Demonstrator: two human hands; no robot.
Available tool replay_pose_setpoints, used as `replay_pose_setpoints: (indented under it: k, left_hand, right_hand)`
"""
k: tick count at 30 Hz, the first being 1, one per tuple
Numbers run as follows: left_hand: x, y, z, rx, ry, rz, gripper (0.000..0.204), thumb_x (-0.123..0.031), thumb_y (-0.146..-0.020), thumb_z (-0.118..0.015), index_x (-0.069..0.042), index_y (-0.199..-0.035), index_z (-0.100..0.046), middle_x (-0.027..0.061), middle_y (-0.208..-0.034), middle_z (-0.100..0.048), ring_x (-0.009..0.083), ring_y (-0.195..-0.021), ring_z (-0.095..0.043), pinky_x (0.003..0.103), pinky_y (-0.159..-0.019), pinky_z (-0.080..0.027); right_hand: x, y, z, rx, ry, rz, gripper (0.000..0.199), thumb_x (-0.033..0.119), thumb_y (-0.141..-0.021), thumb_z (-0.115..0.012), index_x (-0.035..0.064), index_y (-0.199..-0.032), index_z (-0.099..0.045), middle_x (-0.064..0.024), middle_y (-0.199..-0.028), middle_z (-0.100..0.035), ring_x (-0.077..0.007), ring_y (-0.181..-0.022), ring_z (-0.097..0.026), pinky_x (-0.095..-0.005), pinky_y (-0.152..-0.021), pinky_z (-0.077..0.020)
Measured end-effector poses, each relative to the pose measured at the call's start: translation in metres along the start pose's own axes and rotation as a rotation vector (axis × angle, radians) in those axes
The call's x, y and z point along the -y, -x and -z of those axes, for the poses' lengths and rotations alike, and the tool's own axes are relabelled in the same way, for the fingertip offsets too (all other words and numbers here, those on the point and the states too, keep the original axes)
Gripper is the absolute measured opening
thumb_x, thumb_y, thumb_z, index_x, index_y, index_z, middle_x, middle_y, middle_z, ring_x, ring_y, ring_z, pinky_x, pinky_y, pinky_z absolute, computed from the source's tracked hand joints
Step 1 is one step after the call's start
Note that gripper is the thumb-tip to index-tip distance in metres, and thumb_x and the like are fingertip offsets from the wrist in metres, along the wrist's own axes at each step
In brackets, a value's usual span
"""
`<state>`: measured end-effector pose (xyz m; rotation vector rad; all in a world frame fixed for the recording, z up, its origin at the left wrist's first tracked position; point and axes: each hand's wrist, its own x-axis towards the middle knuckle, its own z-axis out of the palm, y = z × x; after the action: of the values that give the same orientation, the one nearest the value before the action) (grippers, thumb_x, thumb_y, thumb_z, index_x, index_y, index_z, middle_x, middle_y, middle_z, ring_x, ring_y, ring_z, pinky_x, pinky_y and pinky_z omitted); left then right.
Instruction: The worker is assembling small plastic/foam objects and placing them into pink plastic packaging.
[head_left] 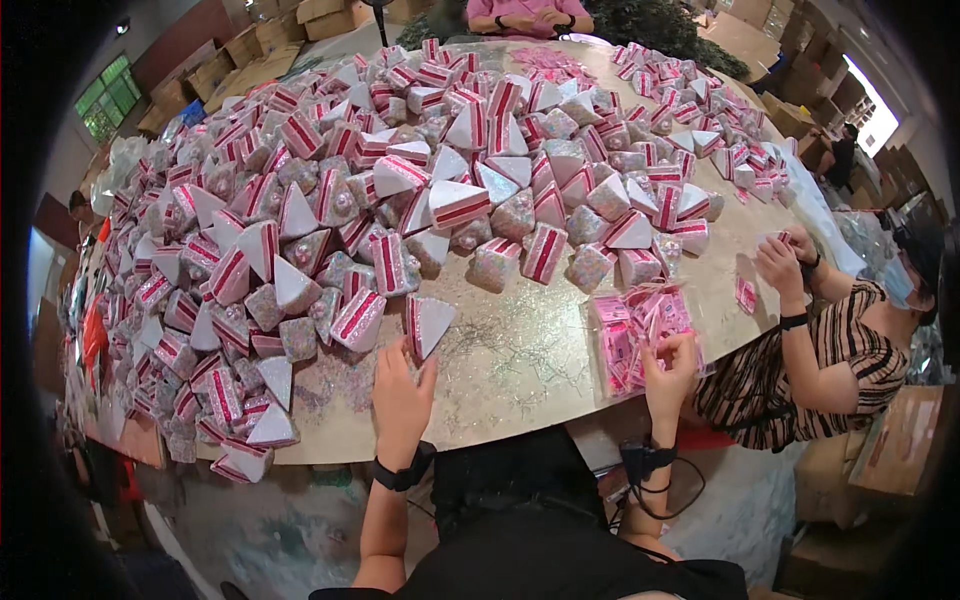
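My left hand (403, 393) is at the table's near edge, its thumb and fingers round the lower corner of a cake slice ornament (430, 326). That slice has a white triangular face and a glittery side with a pink stripe. To the right, my right hand (670, 372) pinches at small pink tags in a clear plastic bag (612, 312). Which tag lies between the fingertips is partly hidden. A large heap of similar cake slice ornaments (350, 215), white and glittery with pink stripes, spreads over the left and far table.
Silvery glitter litters the tabletop (500, 385). A co-worker (850, 340) in a striped top sits at the right, both hands raised, near a small pink packet (745, 295). Another person (530, 15) in pink sits across the table. Cardboard boxes (325, 18) stand behind.
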<state>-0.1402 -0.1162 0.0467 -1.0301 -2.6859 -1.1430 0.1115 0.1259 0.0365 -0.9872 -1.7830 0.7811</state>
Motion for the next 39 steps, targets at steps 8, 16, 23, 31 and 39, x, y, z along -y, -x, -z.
replay_pose_setpoints:
  k: [8, 16, 23, 31, 39]
  left_hand:
    - [0.007, -0.002, -0.008, 0.019, 0.067, 0.098, 0.046, -0.021, -0.088, -0.067, 0.003, -0.122, -0.048, 0.0215, -0.113, -0.058, 0.0373, -0.104, -0.056, 0.043, -0.088, -0.044]
    - [0.002, -0.006, -0.005, 0.098, 0.189, 0.270, 0.050, -0.017, -0.084, -0.072, 0.003, -0.122, -0.048, 0.0202, -0.111, -0.059, 0.0340, -0.101, -0.057, 0.038, -0.087, -0.045]
    - [-0.019, 0.003, 0.003, 0.014, -0.052, -0.091, 0.048, -0.001, -0.074, -0.072, 0.000, -0.118, -0.051, 0.0163, -0.105, -0.049, 0.0335, -0.095, -0.052, 0.040, -0.083, -0.044]
    - [-0.022, 0.030, 0.004, 0.131, -0.093, -0.312, 0.033, 0.006, -0.076, -0.065, -0.003, -0.107, -0.058, 0.0123, -0.094, -0.054, 0.0315, -0.092, -0.053, 0.042, -0.079, -0.044]
    - [-0.043, 0.041, 0.021, 0.159, 0.214, -0.320, 0.055, -0.011, -0.074, -0.079, -0.003, -0.122, -0.051, 0.0141, -0.108, -0.058, 0.0285, -0.097, -0.054, 0.036, -0.078, -0.045]
  right_hand:
    - [0.000, 0.006, 0.002, 0.063, -0.060, -0.085, 0.024, -0.006, -0.074, -0.072, 0.0019, -0.079, -0.049, -0.0018, -0.083, -0.043, -0.0089, -0.068, -0.041, -0.0231, -0.058, -0.0361]
    - [0.000, 0.008, 0.007, 0.091, -0.104, -0.059, 0.017, -0.004, -0.081, -0.069, 0.0021, -0.084, -0.054, 0.0006, -0.088, -0.048, -0.0063, -0.079, -0.049, -0.0192, -0.067, -0.0412]
    - [0.002, 0.017, 0.019, 0.036, -0.146, -0.118, 0.017, -0.007, -0.080, -0.069, 0.0008, -0.086, -0.055, -0.0015, -0.088, -0.047, -0.0088, -0.079, -0.048, -0.0211, -0.067, -0.0414]
    - [0.010, 0.037, 0.016, 0.065, -0.312, -0.002, 0.015, -0.004, -0.088, -0.063, 0.0014, -0.099, -0.055, -0.0028, -0.091, -0.055, -0.0107, -0.080, -0.057, -0.0259, -0.072, -0.0509]
    - [0.046, 0.063, -0.011, 0.586, -0.731, -0.317, 0.021, -0.006, -0.085, -0.066, -0.0014, -0.102, -0.056, -0.0076, -0.099, -0.059, -0.0147, -0.089, -0.062, -0.0260, -0.077, -0.0512]
